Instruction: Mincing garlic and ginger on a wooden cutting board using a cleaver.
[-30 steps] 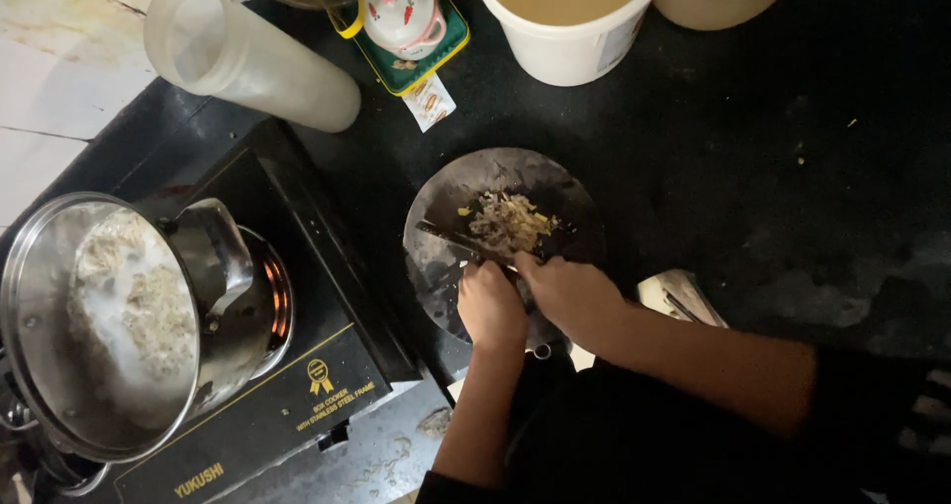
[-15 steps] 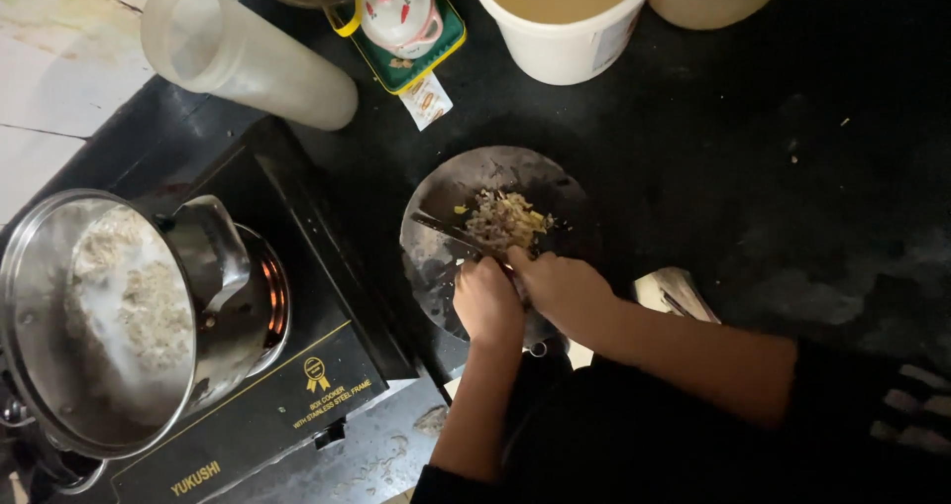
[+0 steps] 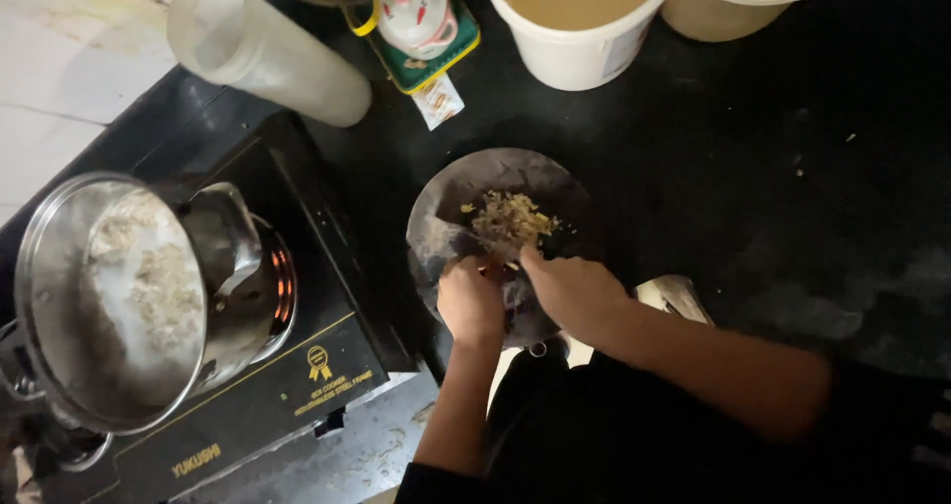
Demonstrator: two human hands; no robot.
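Near the middle of the frame a round dark board (image 3: 466,192) lies on the black desk (image 3: 792,167), carrying a small heap of chopped yellowish bits (image 3: 510,219). The left hand (image 3: 472,301) is curled closed at the board's lower edge, and the right hand (image 3: 573,288) beside it is bent over with fingertips touching the heap; what either grips I cannot tell. The bits look light, loose and probably damp, best pinched or scraped together. At the left a steel pot (image 3: 109,296) sits on a stove (image 3: 297,365).
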